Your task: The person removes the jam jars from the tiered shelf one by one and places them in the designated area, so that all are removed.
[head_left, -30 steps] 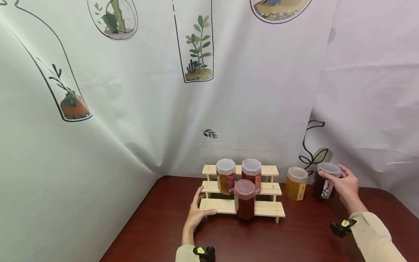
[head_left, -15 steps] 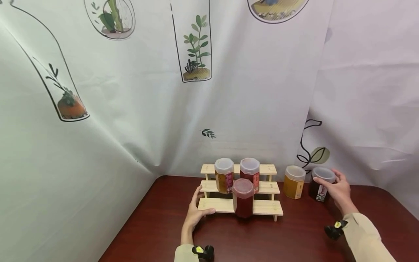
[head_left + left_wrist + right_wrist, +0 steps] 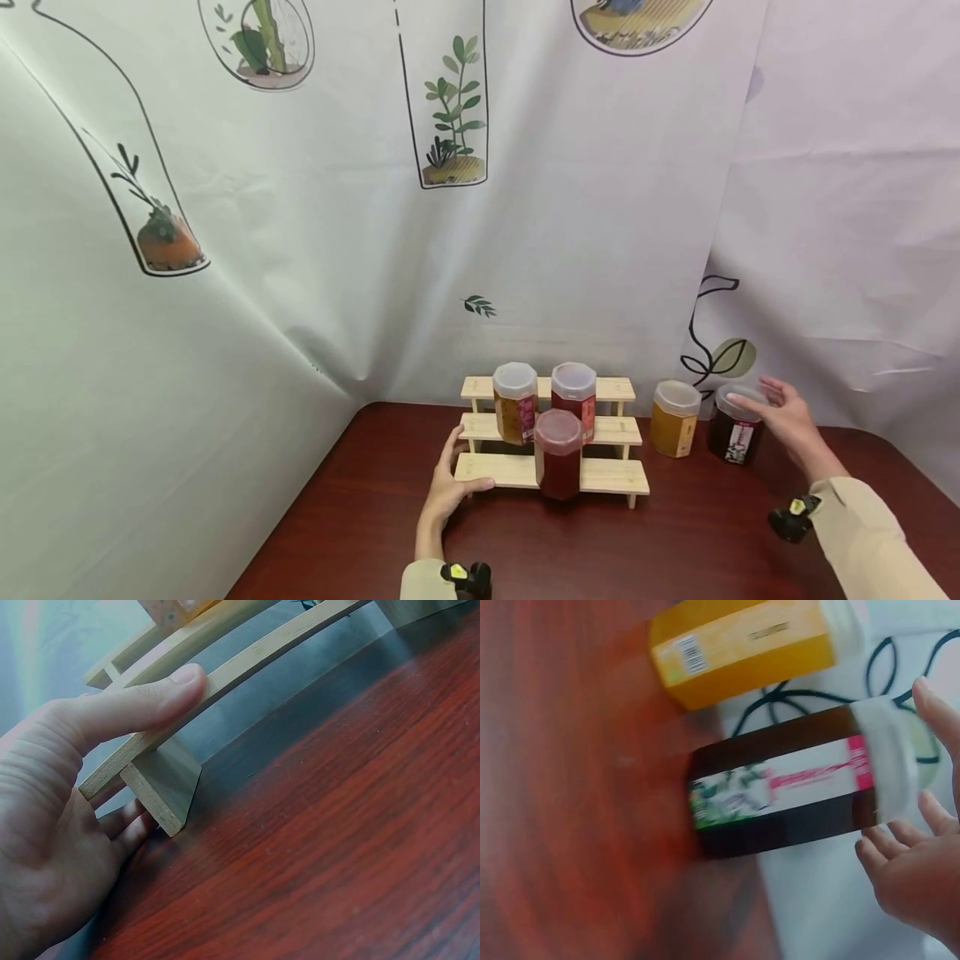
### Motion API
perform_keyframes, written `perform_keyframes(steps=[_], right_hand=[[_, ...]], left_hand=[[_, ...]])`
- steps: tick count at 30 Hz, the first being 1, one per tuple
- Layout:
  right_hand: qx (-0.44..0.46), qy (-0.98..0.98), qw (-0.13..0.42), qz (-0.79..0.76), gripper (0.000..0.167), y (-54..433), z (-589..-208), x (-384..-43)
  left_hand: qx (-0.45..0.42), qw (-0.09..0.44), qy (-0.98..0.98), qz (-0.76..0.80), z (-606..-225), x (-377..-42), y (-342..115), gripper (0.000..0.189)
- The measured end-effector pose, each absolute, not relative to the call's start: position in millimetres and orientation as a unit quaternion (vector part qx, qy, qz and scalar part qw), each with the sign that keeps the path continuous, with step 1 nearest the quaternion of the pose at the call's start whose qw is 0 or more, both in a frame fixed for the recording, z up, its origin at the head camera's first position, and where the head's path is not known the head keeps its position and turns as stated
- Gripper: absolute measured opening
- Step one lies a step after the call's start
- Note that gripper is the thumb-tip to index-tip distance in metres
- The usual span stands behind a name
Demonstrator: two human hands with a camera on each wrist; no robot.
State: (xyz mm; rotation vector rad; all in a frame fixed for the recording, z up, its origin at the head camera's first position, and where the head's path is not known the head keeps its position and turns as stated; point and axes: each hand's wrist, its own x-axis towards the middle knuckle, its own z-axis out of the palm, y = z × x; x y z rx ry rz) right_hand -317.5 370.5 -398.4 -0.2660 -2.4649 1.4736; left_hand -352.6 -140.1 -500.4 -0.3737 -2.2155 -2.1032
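Right hand [image 3: 787, 415] has its fingers spread loose just off the lid of the dark jar [image 3: 737, 427], which stands on the table [image 3: 675, 542] far right, beside the yellow jar [image 3: 675, 418]. Left hand [image 3: 448, 482] pinches the rack's [image 3: 607, 475] near-left corner, thumb on the bottom step. Three jars [image 3: 558, 454] sit on it.

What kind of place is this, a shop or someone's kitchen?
Probably neither: it looks like a staged set. A printed backdrop sheet hangs behind a dark wooden table holding only jars and a small stepped wooden rack.
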Motion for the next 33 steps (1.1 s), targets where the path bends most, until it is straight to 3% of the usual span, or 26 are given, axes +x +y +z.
perform_keyframes(steps=[7, 14, 20, 33], right_hand=[[-0.058, -0.848, 0.159, 0.501, 0.093, 353, -366, -318], [-0.012, -0.849, 0.153, 0.506, 0.091, 320, -345, -322], [0.029, -0.843, 0.138, 0.519, 0.088, 288, -345, -327], [0.111, -0.814, 0.07, 0.566, 0.078, 227, -359, -335]], left_hand=[[-0.12, 0.034, -0.721, -0.682, -499, -351, -141, 0.108], [-0.13, 0.041, -0.729, -0.671, -501, -351, -141, 0.107], [-0.178, 0.071, -0.727, -0.66, -504, -351, -142, 0.105], [-0.12, 0.037, -0.725, -0.677, -501, -353, -138, 0.108]])
